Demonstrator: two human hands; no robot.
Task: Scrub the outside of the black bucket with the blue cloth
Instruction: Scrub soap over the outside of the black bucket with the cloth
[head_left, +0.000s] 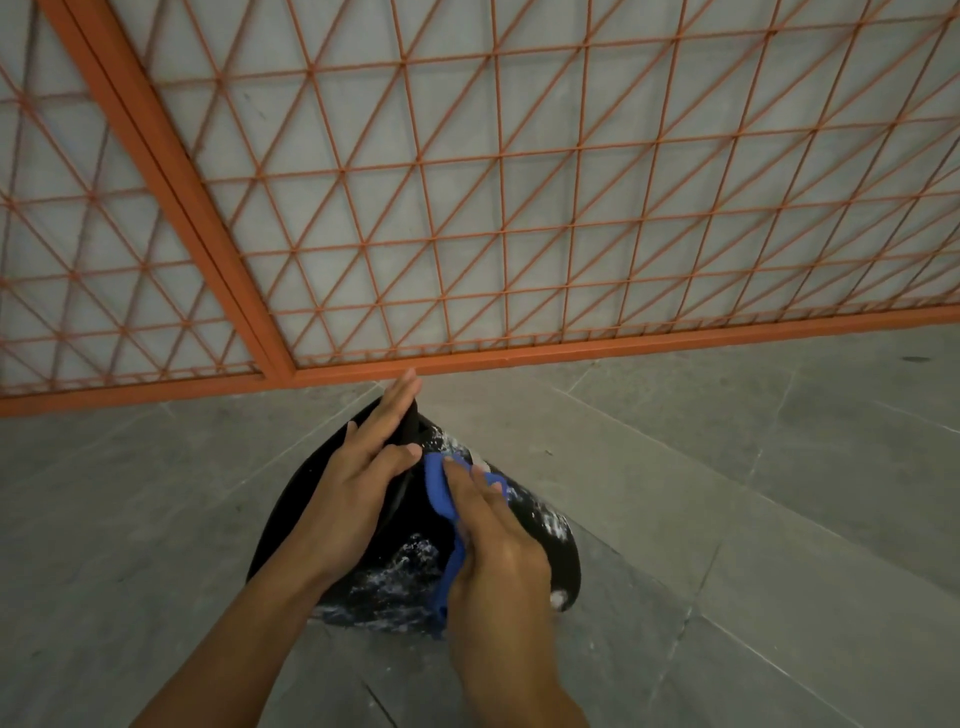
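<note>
**No readable text**

Nothing legible anywhere in view. Black bucket (540, 525): only white soapy smears, no label or brand visible. Blue cloth (439, 491): plain. Orange metal grille (467, 208) and grey floor tiles (727, 467): no signs, numbers or markings.
</note>
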